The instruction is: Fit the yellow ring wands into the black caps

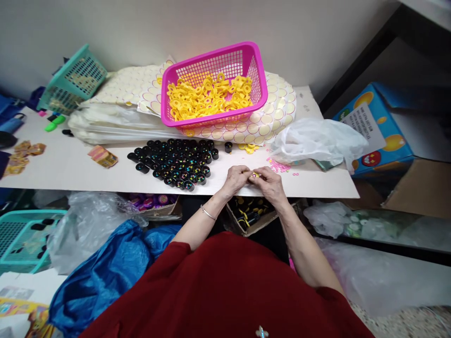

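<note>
Close together at the table's front edge, my left hand (237,180) and my right hand (270,184) pinch a small yellow ring-shaped piece (255,175) between their fingertips. A pinkish centre shows in it; fingers cover most of the rest. Just beyond my right hand lie scattered tiny pink rings (278,165). To the left of my hands stands a cluster of black cups (178,162) with colourful bits inside, and a single black cup (228,147) stands apart. Several loose yellow rings (248,148) rest on the table beyond my hands.
A pink basket (214,118) of yellow rings stands at the back. White plastic bag (317,141) and blue box (375,131) are on the right. A small packet (103,156) and a tilted teal basket (72,82) are left. Below the table edge sits an open carton (252,228).
</note>
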Tool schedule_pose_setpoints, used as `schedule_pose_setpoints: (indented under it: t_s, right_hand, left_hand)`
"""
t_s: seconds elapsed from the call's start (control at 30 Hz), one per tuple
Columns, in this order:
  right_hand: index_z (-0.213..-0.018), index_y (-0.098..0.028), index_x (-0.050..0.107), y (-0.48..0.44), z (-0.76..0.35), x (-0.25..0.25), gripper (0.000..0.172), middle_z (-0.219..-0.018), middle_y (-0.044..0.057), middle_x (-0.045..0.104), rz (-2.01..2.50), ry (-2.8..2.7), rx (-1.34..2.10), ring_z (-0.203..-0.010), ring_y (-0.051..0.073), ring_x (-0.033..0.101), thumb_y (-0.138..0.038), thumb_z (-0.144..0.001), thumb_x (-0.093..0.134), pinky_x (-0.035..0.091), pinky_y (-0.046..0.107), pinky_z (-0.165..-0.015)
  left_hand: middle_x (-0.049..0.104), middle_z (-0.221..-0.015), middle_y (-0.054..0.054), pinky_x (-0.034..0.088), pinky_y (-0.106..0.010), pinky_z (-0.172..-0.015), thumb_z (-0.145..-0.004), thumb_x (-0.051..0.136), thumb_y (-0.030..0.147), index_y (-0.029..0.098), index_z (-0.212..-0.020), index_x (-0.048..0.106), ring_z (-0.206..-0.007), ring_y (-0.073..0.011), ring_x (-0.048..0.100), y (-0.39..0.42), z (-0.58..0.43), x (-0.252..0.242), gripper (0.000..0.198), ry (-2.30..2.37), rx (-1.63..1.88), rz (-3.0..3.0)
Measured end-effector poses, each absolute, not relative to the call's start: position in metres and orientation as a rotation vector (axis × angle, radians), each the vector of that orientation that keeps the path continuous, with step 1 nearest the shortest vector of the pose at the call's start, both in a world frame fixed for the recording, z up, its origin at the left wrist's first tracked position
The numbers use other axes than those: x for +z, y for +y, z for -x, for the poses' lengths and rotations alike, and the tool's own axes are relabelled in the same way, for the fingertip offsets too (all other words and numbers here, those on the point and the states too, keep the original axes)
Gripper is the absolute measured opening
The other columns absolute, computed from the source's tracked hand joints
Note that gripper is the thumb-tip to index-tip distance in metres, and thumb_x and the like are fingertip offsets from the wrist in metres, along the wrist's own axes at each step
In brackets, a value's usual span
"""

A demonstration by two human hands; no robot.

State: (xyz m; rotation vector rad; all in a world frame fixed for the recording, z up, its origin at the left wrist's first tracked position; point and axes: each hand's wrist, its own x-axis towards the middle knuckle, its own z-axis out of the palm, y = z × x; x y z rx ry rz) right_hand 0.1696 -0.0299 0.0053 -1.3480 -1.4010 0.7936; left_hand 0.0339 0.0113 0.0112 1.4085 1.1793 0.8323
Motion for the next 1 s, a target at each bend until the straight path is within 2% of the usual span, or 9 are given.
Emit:
schedule_pose_setpoints:
  t_s: [0.13, 0.23, 0.37, 0.53, 0.77, 0.9, 1.0]
  right_hand:
    - [-0.074, -0.018, 0.068, -0.029, -0.159, -0.002, 0.026, -0.069, -0.001, 0.059, 1.359, -0.986, 0.948, -0.054, 0.011, 0.049, -0.044, -0.069, 0.065, 0.041, 0.026, -0.05]
    - [-0.067, -0.018, 0.067, -0.027, -0.153, -0.003, 0.025, -0.063, -0.002, 0.059, 1.392, -0.817, 1.0, -0.048, 0.009, 0.043, -0.043, -0.063, 0.068, 0.036, 0.024, -0.044]
    - [-0.065, -0.017, 0.067, -0.024, -0.15, 0.002, 0.025, -0.055, -0.003, 0.057, 1.413, -0.688, 1.077, -0.042, 0.007, 0.04, -0.04, -0.058, 0.07, 0.031, 0.021, -0.038]
    - [-0.063, -0.015, 0.065, -0.023, -0.15, 0.005, 0.023, -0.038, -0.006, 0.047, 1.465, -0.541, 1.196, -0.033, 0.007, 0.036, -0.037, -0.057, 0.07, 0.022, 0.02, -0.033]
    - [-0.064, -0.016, 0.062, -0.022, -0.147, 0.002, 0.024, -0.047, -0.005, 0.054, 1.451, -0.522, 1.139, -0.032, 0.006, 0.04, -0.036, -0.055, 0.071, 0.022, 0.018, -0.029]
    - [-0.067, -0.017, 0.06, -0.027, -0.145, 0.001, 0.027, -0.044, -0.007, 0.049, 1.451, -0.646, 1.113, -0.032, 0.006, 0.038, -0.043, -0.062, 0.067, 0.025, 0.018, -0.031]
    - [-0.072, -0.019, 0.056, -0.031, -0.143, -0.004, 0.031, -0.044, -0.008, 0.047, 1.448, -0.699, 1.062, -0.033, 0.007, 0.04, -0.049, -0.069, 0.061, 0.03, 0.019, -0.033]
  left_hand:
    - [0.059, -0.059, 0.0, 0.036, -0.025, -0.064, -0.07, 0.059, 0.027, 0.015, -0.06, 0.068, -0.064, -0.0119, 0.05, 0.011, -0.036, 0.014, 0.017, 1.261, 0.83, -1.527]
    - [0.06, -0.063, -0.002, 0.037, -0.025, -0.067, -0.072, 0.059, 0.026, 0.016, -0.059, 0.067, -0.068, -0.0131, 0.052, 0.01, -0.04, 0.014, 0.018, 1.259, 0.846, -1.498]
    - [0.056, -0.058, 0.0, 0.037, -0.024, -0.062, -0.073, 0.06, 0.03, 0.016, -0.061, 0.065, -0.063, -0.0118, 0.05, 0.008, -0.044, 0.011, 0.02, 1.226, 0.886, -1.339]
    - [0.05, -0.051, 0.003, 0.035, -0.022, -0.054, -0.072, 0.061, 0.031, 0.016, -0.061, 0.061, -0.056, -0.0097, 0.048, 0.006, -0.048, 0.004, 0.019, 1.279, 0.9, -1.202]
    - [0.049, -0.05, 0.003, 0.031, -0.02, -0.046, -0.071, 0.064, 0.032, 0.015, -0.061, 0.059, -0.05, -0.0072, 0.045, 0.008, -0.049, -0.002, 0.02, 1.285, 0.851, -1.159]
    - [0.049, -0.052, 0.005, 0.032, -0.019, -0.045, -0.074, 0.062, 0.042, 0.014, -0.071, 0.059, -0.045, -0.0048, 0.042, 0.004, -0.046, -0.002, 0.028, 1.201, 0.889, -1.092]
    - [0.053, -0.063, 0.005, 0.036, -0.018, -0.049, -0.068, 0.068, 0.042, 0.015, -0.092, 0.057, -0.048, -0.004, 0.046, -0.002, -0.042, 0.0, 0.038, 1.044, 0.966, -1.008]
